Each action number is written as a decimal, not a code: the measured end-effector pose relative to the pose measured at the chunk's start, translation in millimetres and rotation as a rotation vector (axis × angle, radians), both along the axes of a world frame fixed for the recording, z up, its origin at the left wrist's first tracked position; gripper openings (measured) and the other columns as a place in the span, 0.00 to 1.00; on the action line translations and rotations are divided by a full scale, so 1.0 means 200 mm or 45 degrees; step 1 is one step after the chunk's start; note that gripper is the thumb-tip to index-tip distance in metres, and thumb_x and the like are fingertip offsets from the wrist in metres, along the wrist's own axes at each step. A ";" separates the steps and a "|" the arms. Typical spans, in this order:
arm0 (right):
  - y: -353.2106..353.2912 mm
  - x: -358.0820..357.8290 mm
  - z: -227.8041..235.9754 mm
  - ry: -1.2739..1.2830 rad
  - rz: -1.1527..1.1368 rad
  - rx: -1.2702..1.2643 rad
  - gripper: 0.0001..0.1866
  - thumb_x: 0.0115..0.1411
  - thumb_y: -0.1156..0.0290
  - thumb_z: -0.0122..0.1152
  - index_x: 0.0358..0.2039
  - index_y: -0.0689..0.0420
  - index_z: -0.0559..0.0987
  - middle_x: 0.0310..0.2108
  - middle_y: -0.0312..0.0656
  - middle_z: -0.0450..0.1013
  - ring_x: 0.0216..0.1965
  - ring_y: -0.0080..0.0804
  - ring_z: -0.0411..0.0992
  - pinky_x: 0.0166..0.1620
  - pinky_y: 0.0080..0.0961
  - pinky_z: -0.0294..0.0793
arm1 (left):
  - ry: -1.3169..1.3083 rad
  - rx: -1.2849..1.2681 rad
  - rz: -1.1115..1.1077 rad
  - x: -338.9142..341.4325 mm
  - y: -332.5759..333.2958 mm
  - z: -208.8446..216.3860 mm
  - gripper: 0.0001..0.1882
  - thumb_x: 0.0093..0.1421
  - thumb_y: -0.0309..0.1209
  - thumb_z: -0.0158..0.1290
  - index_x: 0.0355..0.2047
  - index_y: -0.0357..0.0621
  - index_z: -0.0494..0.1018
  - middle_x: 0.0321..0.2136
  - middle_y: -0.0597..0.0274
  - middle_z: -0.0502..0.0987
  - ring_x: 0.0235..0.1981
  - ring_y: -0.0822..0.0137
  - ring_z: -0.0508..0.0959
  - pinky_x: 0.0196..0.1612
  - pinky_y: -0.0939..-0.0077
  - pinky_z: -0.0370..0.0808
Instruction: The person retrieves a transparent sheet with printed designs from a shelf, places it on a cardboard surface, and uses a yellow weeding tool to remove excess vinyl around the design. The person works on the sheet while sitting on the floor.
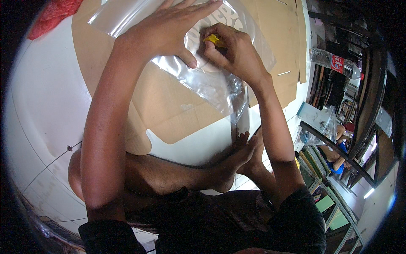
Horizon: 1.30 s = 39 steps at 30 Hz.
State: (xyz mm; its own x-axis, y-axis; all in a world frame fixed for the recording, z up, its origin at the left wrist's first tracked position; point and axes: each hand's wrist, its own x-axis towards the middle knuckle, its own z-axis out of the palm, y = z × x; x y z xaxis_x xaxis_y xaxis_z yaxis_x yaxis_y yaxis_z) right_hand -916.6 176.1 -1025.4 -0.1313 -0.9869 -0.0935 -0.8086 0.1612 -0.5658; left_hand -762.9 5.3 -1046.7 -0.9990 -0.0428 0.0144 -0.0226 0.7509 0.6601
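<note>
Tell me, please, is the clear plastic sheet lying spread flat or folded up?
Spread: the clear plastic sheet lies open over brown cardboard, pressed by the left hand.

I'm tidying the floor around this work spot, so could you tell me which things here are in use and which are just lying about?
In use:
- left hand, pressing flat on the clear plastic sheet
- right hand, shut on a small yellow tool
- flattened cardboard beneath the sheet

Lying about:
- red cloth, upper left
- plastic bottle, right
- shelves, lower right
</note>
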 end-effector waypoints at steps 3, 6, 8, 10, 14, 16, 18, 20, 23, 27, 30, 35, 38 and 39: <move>0.00 0.00 0.00 0.019 0.000 0.008 0.15 0.64 0.61 0.66 0.43 0.58 0.80 0.35 0.48 0.81 0.36 0.45 0.81 0.46 0.36 0.79 | -0.025 0.009 -0.007 0.00 -0.01 0.01 0.73 0.40 0.45 0.76 0.76 0.43 0.38 0.75 0.40 0.46 0.77 0.47 0.44 0.78 0.50 0.35; -0.01 0.02 0.00 0.013 -0.016 0.022 0.14 0.64 0.61 0.66 0.43 0.58 0.80 0.35 0.49 0.81 0.35 0.45 0.81 0.46 0.36 0.80 | -0.014 0.012 -0.003 0.00 -0.01 -0.01 0.73 0.40 0.45 0.76 0.76 0.43 0.38 0.75 0.39 0.46 0.77 0.47 0.44 0.78 0.50 0.35; -0.01 0.02 0.00 0.021 -0.032 0.031 0.14 0.64 0.61 0.66 0.43 0.58 0.80 0.35 0.49 0.81 0.35 0.44 0.81 0.46 0.36 0.80 | 0.033 -0.040 0.000 -0.03 -0.01 -0.04 0.73 0.40 0.45 0.76 0.76 0.43 0.38 0.75 0.39 0.46 0.77 0.47 0.44 0.78 0.50 0.35; 0.01 0.02 0.01 0.049 -0.045 0.039 0.14 0.64 0.61 0.66 0.43 0.58 0.80 0.34 0.48 0.81 0.35 0.43 0.82 0.46 0.35 0.80 | -0.006 0.011 -0.004 -0.01 0.00 0.01 0.73 0.40 0.45 0.76 0.76 0.44 0.38 0.75 0.39 0.46 0.77 0.47 0.44 0.78 0.50 0.35; 0.00 0.03 0.01 -0.003 -0.040 0.023 0.16 0.64 0.60 0.66 0.44 0.59 0.80 0.35 0.50 0.81 0.36 0.43 0.82 0.47 0.34 0.80 | -0.001 -0.012 0.011 -0.03 0.00 -0.04 0.73 0.40 0.45 0.76 0.76 0.44 0.38 0.75 0.39 0.46 0.77 0.47 0.43 0.78 0.50 0.34; 0.00 0.03 0.01 -0.093 -0.061 -0.003 0.17 0.64 0.59 0.66 0.44 0.60 0.80 0.36 0.51 0.81 0.37 0.43 0.82 0.47 0.34 0.80 | -0.045 -0.005 0.007 0.00 -0.01 -0.01 0.73 0.40 0.46 0.76 0.76 0.44 0.38 0.75 0.39 0.46 0.77 0.48 0.43 0.78 0.50 0.34; 0.02 0.01 0.01 -0.075 -0.104 0.005 0.18 0.64 0.58 0.66 0.45 0.60 0.80 0.37 0.52 0.81 0.37 0.43 0.82 0.47 0.34 0.80 | -0.045 -0.022 0.006 -0.01 -0.01 0.00 0.74 0.39 0.46 0.77 0.76 0.44 0.38 0.75 0.40 0.46 0.77 0.48 0.44 0.78 0.50 0.34; 0.02 0.00 0.01 -0.044 -0.114 0.001 0.18 0.64 0.59 0.66 0.45 0.61 0.79 0.37 0.51 0.81 0.38 0.40 0.81 0.47 0.33 0.80 | -0.028 -0.039 0.007 -0.03 0.00 -0.04 0.74 0.39 0.47 0.77 0.76 0.44 0.38 0.75 0.40 0.46 0.77 0.48 0.44 0.78 0.51 0.34; 0.04 0.01 0.03 -0.040 -0.150 -0.026 0.16 0.64 0.62 0.66 0.44 0.61 0.79 0.36 0.47 0.81 0.38 0.33 0.80 0.47 0.30 0.79 | -0.060 0.005 0.010 0.01 0.01 0.06 0.74 0.39 0.48 0.77 0.76 0.44 0.38 0.75 0.40 0.47 0.77 0.48 0.44 0.78 0.51 0.35; 0.11 0.00 0.03 -0.171 -0.395 -0.048 0.12 0.63 0.68 0.65 0.43 0.61 0.78 0.35 0.41 0.79 0.38 0.25 0.77 0.46 0.26 0.78 | -0.060 -0.036 0.027 -0.01 0.00 0.03 0.74 0.39 0.47 0.77 0.76 0.44 0.39 0.75 0.40 0.47 0.77 0.48 0.44 0.79 0.51 0.35; 0.15 0.01 0.03 -0.259 -0.421 -0.077 0.11 0.63 0.69 0.66 0.42 0.61 0.78 0.36 0.41 0.79 0.38 0.24 0.77 0.45 0.25 0.78 | -0.063 -0.027 0.015 0.00 0.01 0.06 0.74 0.39 0.47 0.77 0.76 0.43 0.39 0.75 0.40 0.47 0.77 0.48 0.44 0.79 0.52 0.35; 0.09 0.08 0.02 -0.155 -0.278 -0.050 0.14 0.64 0.65 0.66 0.43 0.62 0.79 0.37 0.45 0.80 0.38 0.31 0.80 0.45 0.29 0.79 | -0.017 -0.044 0.017 -0.02 -0.01 -0.02 0.73 0.39 0.47 0.77 0.76 0.43 0.39 0.75 0.40 0.47 0.77 0.49 0.44 0.79 0.54 0.35; 0.05 0.09 0.01 -0.092 -0.211 -0.060 0.16 0.64 0.61 0.66 0.44 0.61 0.79 0.36 0.50 0.80 0.37 0.41 0.82 0.45 0.33 0.80 | -0.059 0.001 0.006 0.00 0.00 0.07 0.73 0.40 0.47 0.77 0.76 0.42 0.39 0.75 0.40 0.48 0.77 0.49 0.44 0.79 0.54 0.35; 0.05 0.09 0.01 -0.064 -0.211 -0.057 0.16 0.63 0.62 0.66 0.44 0.61 0.79 0.36 0.51 0.80 0.37 0.42 0.82 0.45 0.34 0.80 | -0.048 0.002 0.004 -0.01 0.00 0.04 0.73 0.40 0.47 0.77 0.76 0.42 0.39 0.75 0.40 0.48 0.77 0.49 0.44 0.79 0.54 0.35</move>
